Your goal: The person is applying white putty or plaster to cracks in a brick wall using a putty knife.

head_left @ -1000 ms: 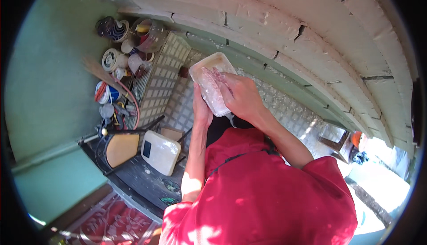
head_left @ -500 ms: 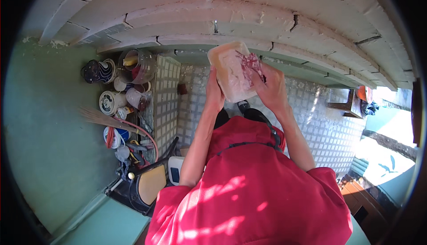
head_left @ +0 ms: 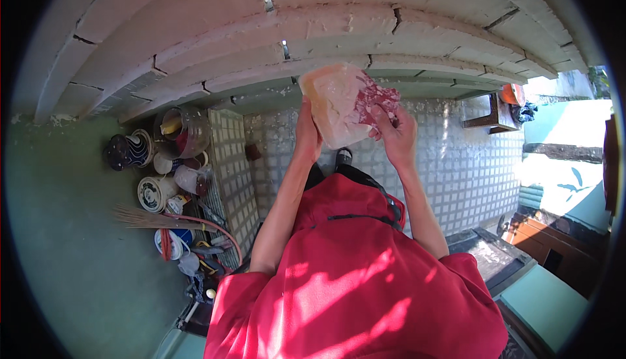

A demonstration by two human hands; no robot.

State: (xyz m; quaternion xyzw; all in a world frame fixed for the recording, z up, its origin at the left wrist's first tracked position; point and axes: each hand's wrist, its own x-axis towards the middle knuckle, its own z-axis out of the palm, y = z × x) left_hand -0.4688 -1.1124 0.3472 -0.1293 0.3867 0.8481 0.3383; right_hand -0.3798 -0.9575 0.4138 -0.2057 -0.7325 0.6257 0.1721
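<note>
My left hand (head_left: pixel 308 134) grips the left side of a pale, translucent plastic tub (head_left: pixel 314 91), tilted up before me. Thick white paste (head_left: pixel 340 108) coats its inside. My right hand (head_left: pixel 398 134) is closed on a crumpled dark-red piece (head_left: pixel 377 100) blotched with white, which lies over the tub's right edge. Whether this piece is cloth or something stiffer, I cannot make out.
Whitish slatted boards (head_left: pixel 326 29) with cracks curve close above the tub. To the left, several buckets (head_left: pixel 153 193), a straw broom (head_left: pixel 147 218) and a hose (head_left: pixel 225 230) crowd a ledge. A wooden bench (head_left: pixel 489 114) stands at right on the tiled floor (head_left: pixel 450 163).
My right hand has drawn toward the tub's right side, and more of the red piece shows over the edge. My left hand keeps its hold. The whole view has shifted.
</note>
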